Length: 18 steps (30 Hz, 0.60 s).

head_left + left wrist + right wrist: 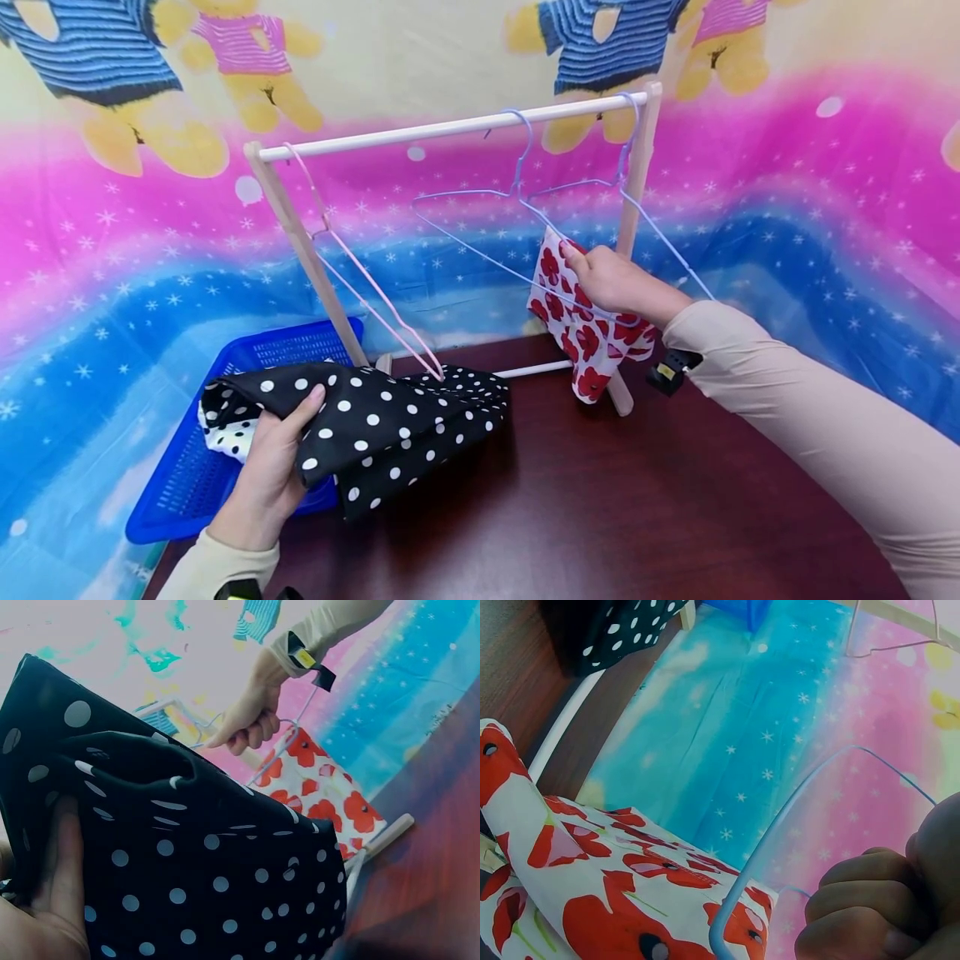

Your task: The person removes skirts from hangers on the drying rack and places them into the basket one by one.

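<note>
While the left hand (264, 479) grips the black cloth (397, 425) at lower left of the head view, thumb on top and other fingers hidden, the right hand (618, 283), right of centre, has its fingers curled round the front blue hanger (517, 190). The floral cloth (596, 358) shows just below that hand, behind the wire. The pink hanger (375, 291), left of centre, reaches down to the black cloth, whether touching I cannot tell.

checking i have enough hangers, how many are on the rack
3: pink hanger at the left of the rack, blue hanger right of its middle, second blue hanger near the right post.
</note>
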Motion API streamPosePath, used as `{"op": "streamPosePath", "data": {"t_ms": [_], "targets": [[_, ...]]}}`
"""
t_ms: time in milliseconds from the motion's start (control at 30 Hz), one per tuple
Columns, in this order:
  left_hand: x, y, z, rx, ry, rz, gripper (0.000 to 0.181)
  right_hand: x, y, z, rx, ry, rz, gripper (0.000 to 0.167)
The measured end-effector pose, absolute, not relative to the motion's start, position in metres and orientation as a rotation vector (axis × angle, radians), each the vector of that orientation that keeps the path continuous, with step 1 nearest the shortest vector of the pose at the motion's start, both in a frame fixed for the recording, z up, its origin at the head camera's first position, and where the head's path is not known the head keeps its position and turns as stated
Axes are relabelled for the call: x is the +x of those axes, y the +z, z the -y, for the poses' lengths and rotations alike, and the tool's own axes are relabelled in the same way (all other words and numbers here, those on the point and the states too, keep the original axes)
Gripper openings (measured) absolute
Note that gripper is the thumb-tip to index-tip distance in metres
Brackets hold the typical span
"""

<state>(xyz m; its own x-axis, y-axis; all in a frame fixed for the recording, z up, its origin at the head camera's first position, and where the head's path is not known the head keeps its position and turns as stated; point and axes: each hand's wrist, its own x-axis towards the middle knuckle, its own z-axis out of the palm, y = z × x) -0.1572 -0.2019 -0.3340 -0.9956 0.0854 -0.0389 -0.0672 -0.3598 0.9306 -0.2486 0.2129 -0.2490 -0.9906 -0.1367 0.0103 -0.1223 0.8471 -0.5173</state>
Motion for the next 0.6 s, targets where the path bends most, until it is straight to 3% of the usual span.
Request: {"op": "streamPosePath", "data": {"t_ms": [367, 600], "targets": [[-0.156, -0.320, 0.209, 0.070, 2.604, -1.627, 0.015, -0.250, -0.249, -0.212, -0.251, -0.799, -3.019, 0.064], [-0.156, -0.312, 0.215, 0.048, 2.599, -1.653, 0.030, -0.250, -0.250, -0.210, -0.241, -0.817, -3.006, 0.066]]}}
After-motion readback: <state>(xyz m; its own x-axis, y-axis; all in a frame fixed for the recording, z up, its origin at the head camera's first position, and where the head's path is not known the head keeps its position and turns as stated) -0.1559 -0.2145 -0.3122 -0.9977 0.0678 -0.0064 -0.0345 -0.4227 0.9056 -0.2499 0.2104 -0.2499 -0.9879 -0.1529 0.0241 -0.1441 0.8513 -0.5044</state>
